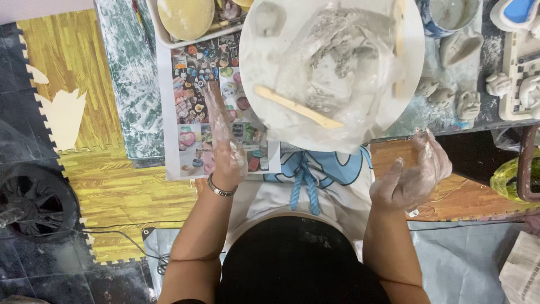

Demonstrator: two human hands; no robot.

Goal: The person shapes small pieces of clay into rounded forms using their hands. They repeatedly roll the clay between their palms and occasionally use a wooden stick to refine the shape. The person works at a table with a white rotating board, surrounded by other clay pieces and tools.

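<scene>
My left hand (225, 152) is open and flat, fingers stretched over the glossy printed sheet (194, 84), holding nothing. My right hand (413, 174) is half open, smeared with wet grey clay, also empty. Between them, on the bench (135, 84), sits the round white board (270, 95) with crumpled plastic (337, 62) and a wooden stick (295, 107).

Round white board (264, 107) overhangs desk (135, 101) edge between both hands; open gap beneath. Clay figures (450, 98) crowd right side; photo sheet (191, 112) lies flat left.
</scene>
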